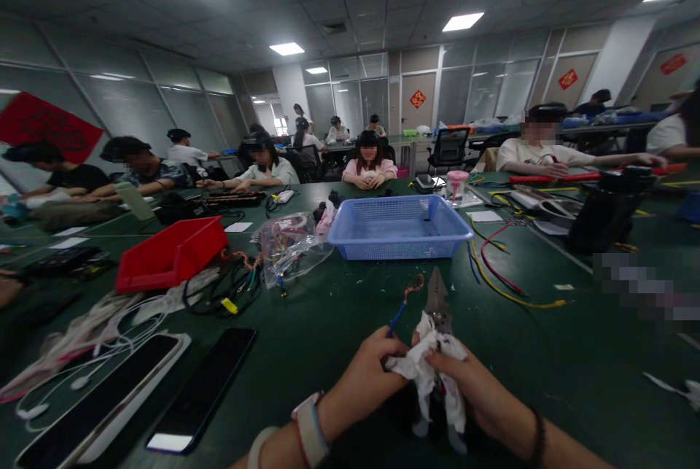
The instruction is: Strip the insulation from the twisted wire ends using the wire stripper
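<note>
My left hand (367,367) is closed in a pinch on a blue wire (398,314) whose bare copper end (414,285) curls upward. My right hand (471,380) is closed round a pair of pliers (437,297) whose handles are wrapped in white cloth (432,359). The metal jaws point up and away from me, just right of the copper end. Both hands sit close together above the green table (339,323), near its front edge.
A blue basket (399,228) stands behind the hands. A clear bag of wires (289,243) and a red tray (169,254) lie to the left, with two phones (205,389) and white earphones (82,352). Red and yellow wires (503,283) trail right. Several people sit at the tables.
</note>
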Motion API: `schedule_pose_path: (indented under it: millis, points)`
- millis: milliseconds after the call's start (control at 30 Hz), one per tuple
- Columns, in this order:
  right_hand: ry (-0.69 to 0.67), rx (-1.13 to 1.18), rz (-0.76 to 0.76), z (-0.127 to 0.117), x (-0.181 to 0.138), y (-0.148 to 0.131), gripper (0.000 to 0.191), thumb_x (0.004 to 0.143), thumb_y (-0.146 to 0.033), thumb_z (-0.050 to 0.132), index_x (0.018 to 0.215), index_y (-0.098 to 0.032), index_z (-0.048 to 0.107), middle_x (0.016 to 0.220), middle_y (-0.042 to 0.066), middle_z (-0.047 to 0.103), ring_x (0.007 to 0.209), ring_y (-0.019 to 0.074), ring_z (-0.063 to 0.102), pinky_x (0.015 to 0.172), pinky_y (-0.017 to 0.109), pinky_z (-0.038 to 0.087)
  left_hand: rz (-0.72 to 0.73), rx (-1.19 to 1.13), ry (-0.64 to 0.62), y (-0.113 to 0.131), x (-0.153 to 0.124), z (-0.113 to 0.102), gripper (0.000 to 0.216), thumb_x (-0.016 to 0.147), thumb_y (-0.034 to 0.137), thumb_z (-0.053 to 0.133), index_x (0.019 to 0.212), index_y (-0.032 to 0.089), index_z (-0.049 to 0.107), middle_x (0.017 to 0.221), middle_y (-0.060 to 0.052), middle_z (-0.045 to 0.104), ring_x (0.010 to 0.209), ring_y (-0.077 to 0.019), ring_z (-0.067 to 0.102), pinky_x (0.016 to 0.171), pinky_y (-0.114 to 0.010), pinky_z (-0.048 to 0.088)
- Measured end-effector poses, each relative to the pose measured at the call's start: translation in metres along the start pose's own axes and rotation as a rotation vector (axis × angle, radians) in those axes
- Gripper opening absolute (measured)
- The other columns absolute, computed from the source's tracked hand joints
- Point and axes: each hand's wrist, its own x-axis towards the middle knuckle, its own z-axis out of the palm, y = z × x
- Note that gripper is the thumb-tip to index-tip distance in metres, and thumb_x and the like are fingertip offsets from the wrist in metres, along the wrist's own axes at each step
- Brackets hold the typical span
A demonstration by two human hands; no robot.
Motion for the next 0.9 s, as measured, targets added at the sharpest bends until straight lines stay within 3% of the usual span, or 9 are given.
schedule_pose_path:
  millis: [167, 400, 533, 700, 900]
  points:
    - [-0.003, -0.017, -0.013, -0.0015, 0.0017, -0.0004, 0.049, 0.055, -0.044, 0.082, 0.091, -0.016, 0.063, 0.066, -0.001, 0.063, 0.053, 0.0093, 0.052, 0.045, 0.020, 0.038, 0.010, 0.004, -0.051, -0.0015, 0.0003, -0.0018, 0.007, 0.074, 0.018, 0.062, 0.074, 0.013, 0.067, 0.087, -0.003, 0.050, 0.079, -0.0154, 0.050, 0.069, -0.024, 0.039]
    - [0.040, -0.014, -0.011, -0.0030, 0.0027, -0.0016, 0.050, 0.056, -0.046, 0.082, 0.090, -0.015, 0.063, 0.065, -0.001, 0.063, 0.050, 0.0069, 0.050, 0.044, 0.018, 0.038, 0.014, -0.110, -0.150, -0.0020, 0.0000, -0.0042, 0.031, 0.084, 0.043, 0.059, 0.090, 0.014, 0.068, 0.100, -0.006, 0.054, 0.092, -0.0197, 0.051, 0.084, -0.029, 0.040]
    - [0.066, -0.021, -0.011, 0.0010, 0.0006, -0.0042, 0.053, 0.051, -0.047, 0.084, 0.089, -0.015, 0.064, 0.065, -0.001, 0.064, 0.049, 0.0077, 0.051, 0.043, 0.019, 0.038, -0.025, -0.101, -0.180, -0.0037, -0.0008, -0.0038, 0.037, 0.078, 0.045, 0.066, 0.096, 0.013, 0.067, 0.103, -0.006, 0.052, 0.086, -0.0174, 0.051, 0.078, -0.028, 0.041]
    - [0.038, -0.030, -0.041, 0.0012, 0.0000, -0.0040, 0.052, 0.050, -0.045, 0.085, 0.089, -0.017, 0.066, 0.075, 0.002, 0.069, 0.066, 0.0152, 0.063, 0.067, 0.027, 0.052, -0.027, -0.055, -0.176, -0.0027, -0.0004, -0.0022, 0.032, 0.082, 0.041, 0.062, 0.092, 0.012, 0.068, 0.101, -0.006, 0.054, 0.085, -0.0174, 0.052, 0.077, -0.027, 0.042]
    - [-0.025, -0.033, -0.055, -0.0068, 0.0032, 0.0019, 0.046, 0.059, -0.042, 0.081, 0.094, -0.017, 0.066, 0.086, 0.005, 0.071, 0.080, 0.0199, 0.066, 0.082, 0.034, 0.051, 0.006, -0.191, -0.204, -0.0034, 0.0002, -0.0030, 0.024, 0.083, 0.034, 0.058, 0.086, 0.014, 0.070, 0.102, -0.006, 0.058, 0.096, -0.0211, 0.053, 0.092, -0.033, 0.039]
